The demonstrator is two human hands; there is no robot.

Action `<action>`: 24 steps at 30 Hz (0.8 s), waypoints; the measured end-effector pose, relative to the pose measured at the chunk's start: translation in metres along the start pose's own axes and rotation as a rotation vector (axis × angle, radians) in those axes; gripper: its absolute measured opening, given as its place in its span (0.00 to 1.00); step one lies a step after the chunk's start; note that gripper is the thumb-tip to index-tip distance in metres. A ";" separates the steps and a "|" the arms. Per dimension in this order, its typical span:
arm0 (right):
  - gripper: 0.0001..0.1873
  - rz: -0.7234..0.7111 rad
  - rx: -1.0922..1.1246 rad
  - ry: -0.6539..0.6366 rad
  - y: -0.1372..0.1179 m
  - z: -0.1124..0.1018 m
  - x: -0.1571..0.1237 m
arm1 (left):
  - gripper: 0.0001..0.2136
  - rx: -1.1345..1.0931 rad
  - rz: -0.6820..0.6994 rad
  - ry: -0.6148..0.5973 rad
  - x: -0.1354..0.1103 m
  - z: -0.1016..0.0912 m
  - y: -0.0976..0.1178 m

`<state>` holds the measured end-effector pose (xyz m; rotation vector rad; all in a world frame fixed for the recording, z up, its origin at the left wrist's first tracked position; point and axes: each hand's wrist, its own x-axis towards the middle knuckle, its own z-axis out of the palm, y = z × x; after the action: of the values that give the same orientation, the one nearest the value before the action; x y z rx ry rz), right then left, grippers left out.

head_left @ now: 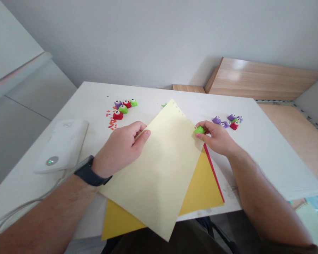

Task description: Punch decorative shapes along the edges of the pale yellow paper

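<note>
My left hand point(123, 146) pinches the left edge of a pale yellow sheet of paper point(159, 169) and holds it tilted above the white table point(267, 151). My right hand point(217, 137) is closed on a small green paper punch point(199, 130) set against the sheet's right edge, where a row of small holes runs along the top. Under the sheet lie a darker yellow sheet point(201, 194) and a red one point(213, 171).
A cluster of red, green and purple punches point(123, 107) with red paper scraps point(111, 121) lies at the back left. Several purple, red and green punches point(229, 121) sit at the right. A white device point(62, 144) with a cable rests at the left. A wooden board point(259, 79) leans behind.
</note>
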<state>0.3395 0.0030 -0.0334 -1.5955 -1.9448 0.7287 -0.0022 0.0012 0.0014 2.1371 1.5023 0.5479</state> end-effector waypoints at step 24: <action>0.15 0.064 0.026 -0.047 0.002 -0.015 -0.004 | 0.13 0.006 -0.020 0.002 0.002 -0.004 -0.001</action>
<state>0.3514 0.0009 -0.0244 -1.6448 -1.9172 0.8211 -0.0047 0.0042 0.0043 2.1246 1.5270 0.5396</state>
